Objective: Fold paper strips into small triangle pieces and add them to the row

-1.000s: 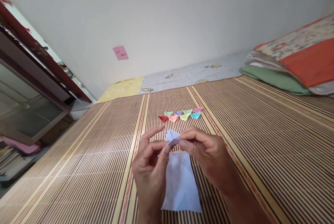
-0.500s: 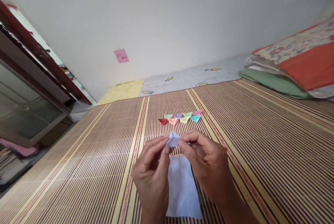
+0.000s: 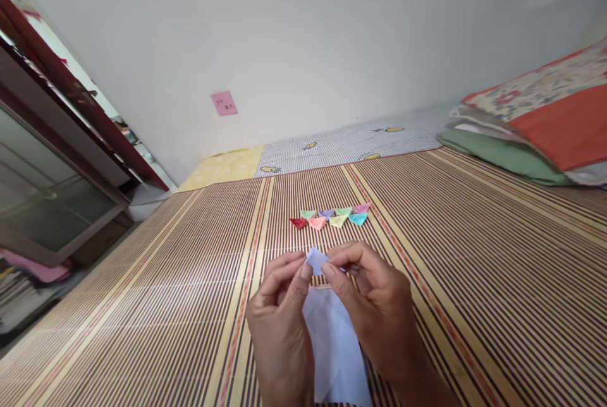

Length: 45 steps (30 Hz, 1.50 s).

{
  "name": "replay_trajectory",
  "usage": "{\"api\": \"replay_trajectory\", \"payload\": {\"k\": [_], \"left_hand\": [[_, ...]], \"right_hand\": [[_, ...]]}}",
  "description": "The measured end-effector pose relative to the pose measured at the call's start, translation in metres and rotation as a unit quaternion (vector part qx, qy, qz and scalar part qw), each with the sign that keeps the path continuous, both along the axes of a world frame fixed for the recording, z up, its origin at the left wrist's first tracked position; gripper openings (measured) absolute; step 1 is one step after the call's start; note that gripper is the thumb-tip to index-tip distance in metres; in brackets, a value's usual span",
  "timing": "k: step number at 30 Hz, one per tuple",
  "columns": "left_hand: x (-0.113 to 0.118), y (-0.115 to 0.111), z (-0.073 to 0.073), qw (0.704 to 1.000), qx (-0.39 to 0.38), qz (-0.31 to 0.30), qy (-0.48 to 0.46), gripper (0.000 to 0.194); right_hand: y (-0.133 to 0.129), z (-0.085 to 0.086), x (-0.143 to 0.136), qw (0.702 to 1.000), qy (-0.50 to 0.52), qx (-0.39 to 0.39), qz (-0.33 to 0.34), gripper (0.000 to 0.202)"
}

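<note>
Between my two hands is a small folded piece of pale blue paper, its peak pointing away from me. My left hand pinches its left side between thumb and fingers. The right side is pinched the same way by my right hand. Below the hands a creased pale sheet of paper lies on the striped mat, partly covered by my wrists. Beyond my fingertips sit two rows of small folded paper triangles in several colours, among them a red one and a turquoise one.
A stack of folded bedding lies at the back right. Patterned cloth and yellow cloth run along the wall, which bears a pink note. At the left stands a glass-panelled door.
The paper's front now looks like a flatter, plainer triangle, where an inner fold showed before. Both hands stay pinched on it, and the whole view has shifted slightly.
</note>
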<state>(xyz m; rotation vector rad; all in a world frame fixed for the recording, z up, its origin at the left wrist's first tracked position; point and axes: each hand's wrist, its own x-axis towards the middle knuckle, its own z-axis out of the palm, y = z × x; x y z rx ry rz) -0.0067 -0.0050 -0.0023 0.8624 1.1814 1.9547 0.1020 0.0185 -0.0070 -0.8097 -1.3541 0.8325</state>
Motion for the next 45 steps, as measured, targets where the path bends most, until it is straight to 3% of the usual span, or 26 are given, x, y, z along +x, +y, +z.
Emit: {"api": "replay_trajectory", "payload": {"k": [5,14,16,23,26,30,38,45], "left_hand": [[0.0,-0.001,0.006,0.997,-0.027,-0.045,-0.051,0.014],[0.004,0.0,0.006,0.995,-0.032,-0.023,-0.09,0.023],[0.003,-0.001,0.003,0.996,-0.028,-0.024,-0.08,0.022],[0.005,-0.004,0.0,0.998,-0.03,-0.016,0.043,0.024],[0.005,-0.003,0.002,0.995,-0.05,-0.067,0.058,0.027],[0.0,-0.002,0.003,0.983,-0.084,-0.149,0.074,0.015],[0.003,-0.004,0.0,0.986,-0.046,-0.151,0.055,0.017],[-0.002,0.0,-0.003,0.974,-0.067,-0.215,0.029,0.015]], "right_hand": [[0.001,-0.004,-0.001,1.0,0.009,0.008,-0.02,0.008],[0.0,-0.003,0.001,0.999,-0.005,0.005,-0.033,0.007],[0.001,-0.001,0.002,1.0,-0.011,-0.005,-0.022,0.002],[0.005,0.011,0.011,0.996,-0.026,-0.036,0.074,0.014],[0.006,0.012,0.014,0.994,0.005,-0.053,0.092,0.017],[0.009,0.01,0.018,0.99,0.045,-0.083,0.109,0.016],[0.01,0.012,0.022,0.986,0.055,-0.079,0.14,0.018],[0.012,0.011,0.026,0.982,0.024,-0.083,0.17,0.018]]}}
